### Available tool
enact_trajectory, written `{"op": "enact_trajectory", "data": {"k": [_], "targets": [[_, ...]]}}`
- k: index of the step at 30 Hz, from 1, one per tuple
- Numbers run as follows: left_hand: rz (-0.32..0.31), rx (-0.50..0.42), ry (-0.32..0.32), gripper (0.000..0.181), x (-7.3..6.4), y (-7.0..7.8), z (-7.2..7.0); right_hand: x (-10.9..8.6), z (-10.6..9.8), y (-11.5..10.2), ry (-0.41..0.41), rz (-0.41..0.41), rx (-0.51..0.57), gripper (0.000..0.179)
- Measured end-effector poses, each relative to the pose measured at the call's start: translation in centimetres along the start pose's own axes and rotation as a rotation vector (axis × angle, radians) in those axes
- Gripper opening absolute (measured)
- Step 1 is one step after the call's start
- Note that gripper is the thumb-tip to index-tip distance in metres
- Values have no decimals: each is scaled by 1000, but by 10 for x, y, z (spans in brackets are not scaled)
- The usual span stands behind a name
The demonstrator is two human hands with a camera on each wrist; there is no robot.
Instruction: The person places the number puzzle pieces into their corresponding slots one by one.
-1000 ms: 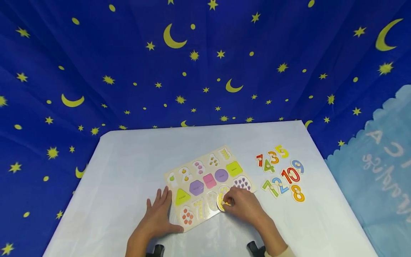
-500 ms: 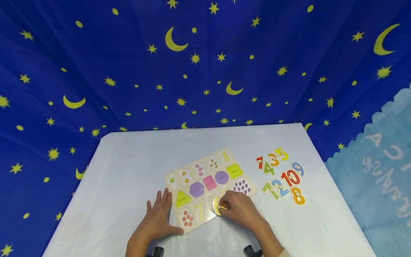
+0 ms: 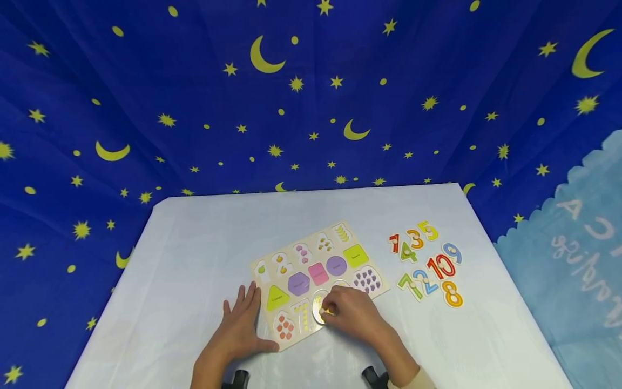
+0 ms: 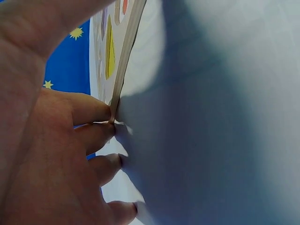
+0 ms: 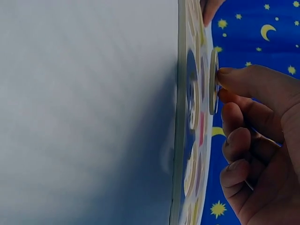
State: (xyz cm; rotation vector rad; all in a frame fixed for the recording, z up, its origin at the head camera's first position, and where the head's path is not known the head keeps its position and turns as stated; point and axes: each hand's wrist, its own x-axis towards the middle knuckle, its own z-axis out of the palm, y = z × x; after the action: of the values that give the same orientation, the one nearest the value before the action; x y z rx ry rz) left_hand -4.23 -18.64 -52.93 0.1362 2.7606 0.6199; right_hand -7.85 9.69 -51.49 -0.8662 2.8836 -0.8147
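1. Btm ctr: R hand (image 3: 353, 312), fingers pinching yellow pc (image 3: 317, 309), over lower edge of puzzle board (image 3: 289, 304); contact unclear.
2. Btm, L of ctr: L hand (image 3: 239, 327), fingers spread, nothing grasped, at board's L edge.
3. R of ctr, on worktop (image 3: 204, 243): loose nos., incl. red 10 (image 3: 441, 266), orange 8 (image 3: 453, 294); green 7 (image 3: 410, 286) nearest board.
4. In the way: R hand, hiding part of pc + board.
5. Top: starry blue curtain (image 3: 194, 92); far R: lt-blue cloth (image 3: 549, 243) w/ lettering.
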Motion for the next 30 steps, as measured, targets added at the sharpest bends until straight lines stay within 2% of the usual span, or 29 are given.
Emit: {"op": "enact_trajectory", "data": {"k": [13, 26, 30], "targets": [[-8, -4, 3, 140, 0, 1, -1, 8, 11, -14, -28, -44, -4, 8], [24, -1, 4, 139, 4, 3, 2, 11, 18, -22, -68, -50, -12, 8], [7, -5, -2, 140, 1, 2, 3, 11, 24, -27, -99, -61, -5, 9]]}}
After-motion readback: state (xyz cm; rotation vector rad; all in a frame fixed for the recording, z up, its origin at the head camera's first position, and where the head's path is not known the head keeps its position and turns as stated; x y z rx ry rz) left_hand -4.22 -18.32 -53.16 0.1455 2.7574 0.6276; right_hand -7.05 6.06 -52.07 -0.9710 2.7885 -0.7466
